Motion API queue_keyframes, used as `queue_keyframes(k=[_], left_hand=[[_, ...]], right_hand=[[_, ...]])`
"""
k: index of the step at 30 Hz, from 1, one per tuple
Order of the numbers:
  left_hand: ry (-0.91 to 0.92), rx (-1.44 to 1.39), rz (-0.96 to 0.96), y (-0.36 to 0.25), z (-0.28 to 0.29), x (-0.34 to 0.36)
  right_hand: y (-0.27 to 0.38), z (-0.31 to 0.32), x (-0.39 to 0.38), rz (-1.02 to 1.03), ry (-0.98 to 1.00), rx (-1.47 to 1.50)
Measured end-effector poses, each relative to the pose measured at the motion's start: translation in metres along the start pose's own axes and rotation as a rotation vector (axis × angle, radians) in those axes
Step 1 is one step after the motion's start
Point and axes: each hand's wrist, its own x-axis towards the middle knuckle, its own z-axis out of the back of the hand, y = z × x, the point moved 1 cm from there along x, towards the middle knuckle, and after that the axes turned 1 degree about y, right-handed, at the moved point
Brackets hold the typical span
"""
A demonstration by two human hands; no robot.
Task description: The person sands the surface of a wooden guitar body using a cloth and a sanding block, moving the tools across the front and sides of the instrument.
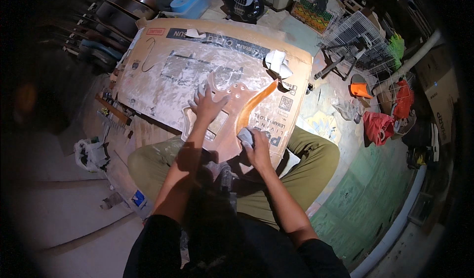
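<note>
A wooden electric guitar body (pixel 228 138), dusty on its face and orange along its right edge, rests on a flattened cardboard sheet (pixel 163 92) in front of me. My left hand (pixel 210 106) lies on the body's upper left with fingers spread, whitened by dust. At the lower right edge of the body, my right hand (pixel 259 149) grips a folded piece of grey sandpaper (pixel 245 135) against the wood. Whether a block sits inside the sandpaper is hidden.
Crumpled white paper (pixel 279 64) lies on the cardboard's far right. Several guitars hang at the far left; a black guitar (pixel 243 2) stands beyond, beside a blue tub (pixel 190 3). To the right are a wire rack (pixel 351 33), a black tripod (pixel 345 55) and a red bag (pixel 378 128).
</note>
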Motion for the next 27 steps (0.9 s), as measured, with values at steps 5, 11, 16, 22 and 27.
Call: queue_keyframes(k=[5,11,16,22,27], left_hand=[[-0.126,0.179,0.026,-0.043,-0.007,-0.019],[-0.206,0.115,0.201,-0.04,-0.01,-0.014],[-0.363,0.096,-0.379,-0.036,-0.032,0.005],[-0.216,0.264,-0.432,-0.019,-0.055,0.029],[-0.336,0.215,-0.23,-0.014,-0.068,0.028]], right_hand=[[-0.003,-0.019,-0.007,0.052,-0.099,-0.026],[0.001,-0.016,-0.004,0.027,0.012,-0.07],[0.005,-0.009,-0.003,0.087,0.059,-0.043],[-0.031,-0.029,0.121,0.005,-0.354,-0.258],[-0.013,-0.022,0.153,-0.113,-0.513,-0.136]])
